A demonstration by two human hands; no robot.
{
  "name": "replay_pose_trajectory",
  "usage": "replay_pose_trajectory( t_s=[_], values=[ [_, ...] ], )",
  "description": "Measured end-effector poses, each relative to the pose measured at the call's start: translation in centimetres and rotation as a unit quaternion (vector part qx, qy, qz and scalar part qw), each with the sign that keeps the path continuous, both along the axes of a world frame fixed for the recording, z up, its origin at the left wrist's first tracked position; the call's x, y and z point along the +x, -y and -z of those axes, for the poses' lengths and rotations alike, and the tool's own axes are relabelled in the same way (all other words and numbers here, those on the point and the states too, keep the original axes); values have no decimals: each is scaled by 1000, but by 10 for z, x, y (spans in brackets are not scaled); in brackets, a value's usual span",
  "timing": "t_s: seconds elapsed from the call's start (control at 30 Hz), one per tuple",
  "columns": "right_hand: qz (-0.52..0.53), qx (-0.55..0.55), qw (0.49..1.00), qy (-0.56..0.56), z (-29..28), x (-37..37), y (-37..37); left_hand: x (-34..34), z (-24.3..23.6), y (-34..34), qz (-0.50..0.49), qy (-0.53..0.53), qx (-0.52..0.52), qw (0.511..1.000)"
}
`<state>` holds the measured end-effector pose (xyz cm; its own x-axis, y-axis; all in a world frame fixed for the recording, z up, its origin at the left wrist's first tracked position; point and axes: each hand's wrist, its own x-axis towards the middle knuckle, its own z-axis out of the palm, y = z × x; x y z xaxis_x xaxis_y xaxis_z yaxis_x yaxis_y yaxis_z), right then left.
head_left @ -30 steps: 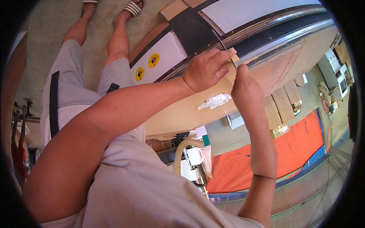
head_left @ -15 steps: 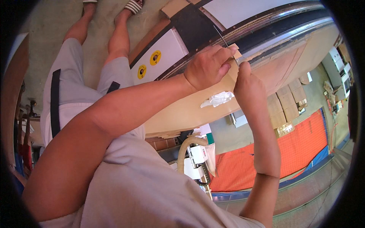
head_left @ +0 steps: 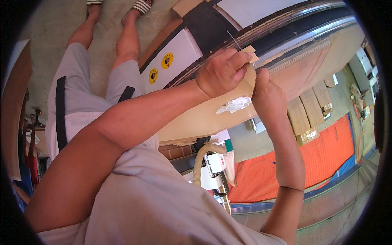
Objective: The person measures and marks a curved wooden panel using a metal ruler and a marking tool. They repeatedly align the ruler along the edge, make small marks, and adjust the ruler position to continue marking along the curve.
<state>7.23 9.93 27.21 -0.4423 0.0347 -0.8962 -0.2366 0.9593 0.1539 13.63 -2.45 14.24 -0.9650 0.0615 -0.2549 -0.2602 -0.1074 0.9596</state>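
My left hand (head_left: 222,72) is closed, fingers curled around a thin straight metal rod (head_left: 233,38) whose tip sticks out past the knuckles. My right hand (head_left: 268,94) is closed in a fist with its thumb up, just to the right, around the rod's near end; any handle is hidden in the palm. A small tan flat piece (head_left: 249,50) shows at the left fingertips; whether they grip it or it lies behind them I cannot tell. Both hands are above a long tan board (head_left: 192,122), where a crumpled white cloth or glove (head_left: 234,105) lies.
A metal rail (head_left: 302,38) runs along the board's far side, next to a white panel with yellow round stickers (head_left: 167,61). Beyond are cardboard boxes (head_left: 304,112), an orange sheet (head_left: 286,171) and a ribbed beige hose (head_left: 200,161). My legs and sandals (head_left: 141,6) show at upper left.
The rod has tilted slightly and now looks brighter. More of the small tan piece shows beside my left fingers. Both hands stay in nearly the same place, while the view has shifted a little.
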Motion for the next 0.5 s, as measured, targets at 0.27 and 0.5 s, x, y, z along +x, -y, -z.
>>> replay_pose_trajectory(
  t_s=[0.27, 0.5],
  values=[
    [39, -30, 999, -17, 1, 2, -6, -1, -1, 5, 48, 4, -20, 999],
    [421, -175, 889, -34, -12, -24, -15, -1, 5, 14, -54, 188, 74, 978]
  ],
)
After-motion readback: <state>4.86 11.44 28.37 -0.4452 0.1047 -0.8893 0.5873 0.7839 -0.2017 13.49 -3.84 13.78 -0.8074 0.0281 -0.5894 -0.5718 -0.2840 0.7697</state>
